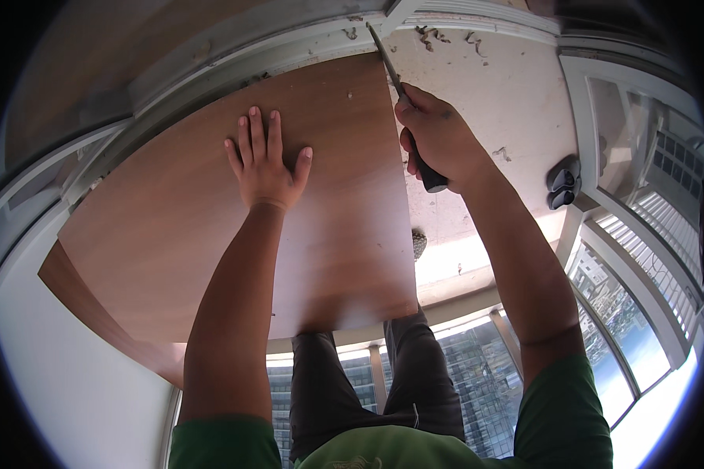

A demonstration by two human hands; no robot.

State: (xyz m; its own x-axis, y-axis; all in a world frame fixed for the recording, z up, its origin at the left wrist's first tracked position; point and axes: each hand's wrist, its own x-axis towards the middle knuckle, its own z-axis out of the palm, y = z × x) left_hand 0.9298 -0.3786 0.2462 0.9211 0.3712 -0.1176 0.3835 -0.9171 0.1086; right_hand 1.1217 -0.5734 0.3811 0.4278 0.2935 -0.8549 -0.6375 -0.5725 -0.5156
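A large brown wood-grain board [344, 180] with a smooth surface lies in front of me, its right edge running away from my body. My left hand [266, 168] rests flat on top, fingers spread and thumb out, holding nothing. Beyond the board's right edge, my right hand [438, 137] is closed around the black handle of a tool with a long, narrow grey metal blade [385, 56]. The blade points away from me and tapers to its tip, alongside the far right corner. Whether it touches the edge, and whether it is a file or a knife, I cannot tell.
Curled dark scraps [430, 37] lie on the pale floor [516, 102]. Dark slippers [563, 181] sit by a white-framed glass door [587, 102] at the right. Sliding-door tracks [305, 43] cross the far side. A white wall [78, 367] stands at the left.
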